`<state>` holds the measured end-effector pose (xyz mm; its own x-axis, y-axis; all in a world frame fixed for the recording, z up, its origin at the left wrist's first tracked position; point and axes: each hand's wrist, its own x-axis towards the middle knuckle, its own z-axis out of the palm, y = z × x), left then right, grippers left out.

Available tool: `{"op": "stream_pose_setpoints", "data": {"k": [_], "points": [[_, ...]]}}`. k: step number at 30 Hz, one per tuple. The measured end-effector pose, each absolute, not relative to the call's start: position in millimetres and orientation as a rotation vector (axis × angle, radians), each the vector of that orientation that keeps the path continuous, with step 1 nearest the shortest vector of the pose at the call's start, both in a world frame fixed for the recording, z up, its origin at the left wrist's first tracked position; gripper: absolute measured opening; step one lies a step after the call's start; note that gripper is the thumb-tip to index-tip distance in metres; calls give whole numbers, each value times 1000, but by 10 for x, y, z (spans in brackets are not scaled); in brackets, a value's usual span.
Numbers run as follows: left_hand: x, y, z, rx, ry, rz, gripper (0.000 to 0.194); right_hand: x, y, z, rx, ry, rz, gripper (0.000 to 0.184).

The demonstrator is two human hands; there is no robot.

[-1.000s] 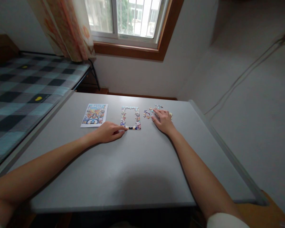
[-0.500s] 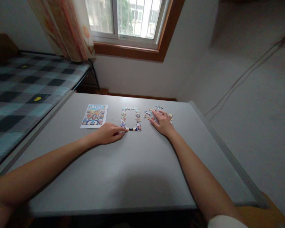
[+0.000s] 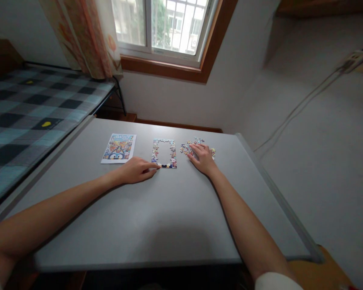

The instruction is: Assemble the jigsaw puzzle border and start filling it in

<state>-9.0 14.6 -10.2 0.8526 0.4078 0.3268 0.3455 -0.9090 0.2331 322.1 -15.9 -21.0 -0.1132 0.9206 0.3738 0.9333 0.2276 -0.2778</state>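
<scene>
A rectangular jigsaw puzzle frame (image 3: 173,154) lies on the table, its border pieces joined around a bare middle. My left hand (image 3: 138,169) rests at its lower left corner, index finger stretched out and touching the bottom edge, the other fingers curled loosely. My right hand (image 3: 203,158) lies over a heap of loose puzzle pieces (image 3: 186,148), fingers spread and holding nothing that I can see; part of the heap is hidden under it. Left of the puzzle lies a printed picture sheet (image 3: 119,148) with a blue cartoon face near its bottom.
The pale grey table (image 3: 133,225) has a raised rim along its right side. A bed with a checked cover (image 3: 42,100) stands to the left. Behind the table are a window (image 3: 172,28) and a curtain (image 3: 87,40); cables (image 3: 299,102) hang on the right wall.
The view has shifted slightly, bringing a wall socket into sight on the right. Both hands keep nearly the same places at the puzzle and the loose pieces.
</scene>
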Motion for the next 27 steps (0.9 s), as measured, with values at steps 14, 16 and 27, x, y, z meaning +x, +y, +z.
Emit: {"op": "stream_pose_setpoints", "data": {"k": [14, 16, 27], "points": [[-103, 140, -75, 2855, 637, 563, 36, 3213, -150, -220, -1709, -1952, -55, 41], [-109, 142, -84, 2853, 641, 567, 36, 3214, -147, -220, -1732, -1928, -79, 39], [-120, 126, -69, 2865, 642, 720, 29, 3212, -138, -213, -1835, -1722, -69, 38]]}}
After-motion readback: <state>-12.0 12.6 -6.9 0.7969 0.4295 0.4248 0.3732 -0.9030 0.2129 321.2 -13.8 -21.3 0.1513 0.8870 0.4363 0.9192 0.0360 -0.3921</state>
